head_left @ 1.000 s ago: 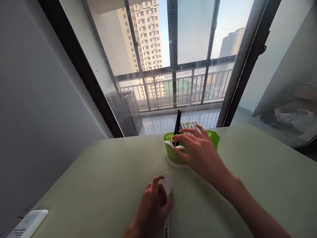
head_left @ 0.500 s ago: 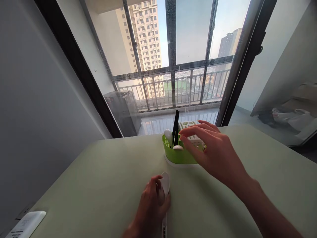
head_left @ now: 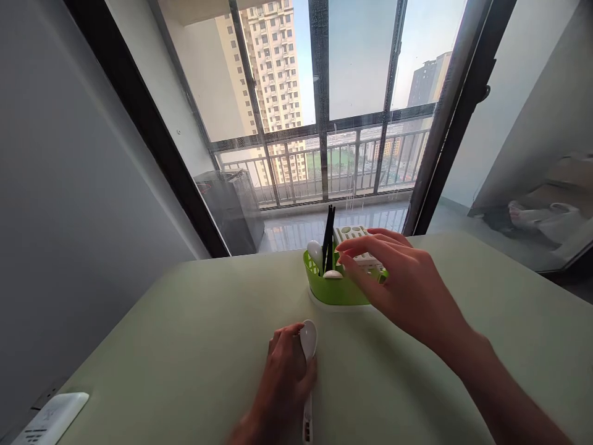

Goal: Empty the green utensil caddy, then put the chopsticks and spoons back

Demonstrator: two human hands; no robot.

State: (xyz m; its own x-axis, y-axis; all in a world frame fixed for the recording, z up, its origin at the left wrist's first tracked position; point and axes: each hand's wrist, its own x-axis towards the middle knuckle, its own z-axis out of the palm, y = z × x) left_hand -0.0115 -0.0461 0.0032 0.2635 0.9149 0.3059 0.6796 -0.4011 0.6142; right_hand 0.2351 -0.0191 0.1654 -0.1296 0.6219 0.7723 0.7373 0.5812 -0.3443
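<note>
My left hand (head_left: pixel 283 377) is closed around a white spoon (head_left: pixel 308 341) low over the table, its bowl pointing away from me and its handle toward me. My right hand (head_left: pixel 398 278) is at the right side of a green utensil caddy (head_left: pixel 336 293), fingers stretched and thumb apart, with nothing visible between them. Black chopsticks (head_left: pixel 328 238) stand upright in the caddy. One white spoon (head_left: pixel 315 252) leans at its left end, and another white spoon (head_left: pixel 332 274) shows at the front rim. A white slotted part (head_left: pixel 351 232) of the caddy is partly hidden behind my right hand.
The caddy sits on a white base toward the far edge of the pale green table (head_left: pixel 208 334). A white power strip (head_left: pixel 53 417) lies at the near left corner. Glass doors with dark frames (head_left: pixel 428 167) stand beyond the table.
My left hand and its spoon have shifted slightly, and more of the spoon's bowl and handle shows. My right hand stays almost in place beside the caddy.
</note>
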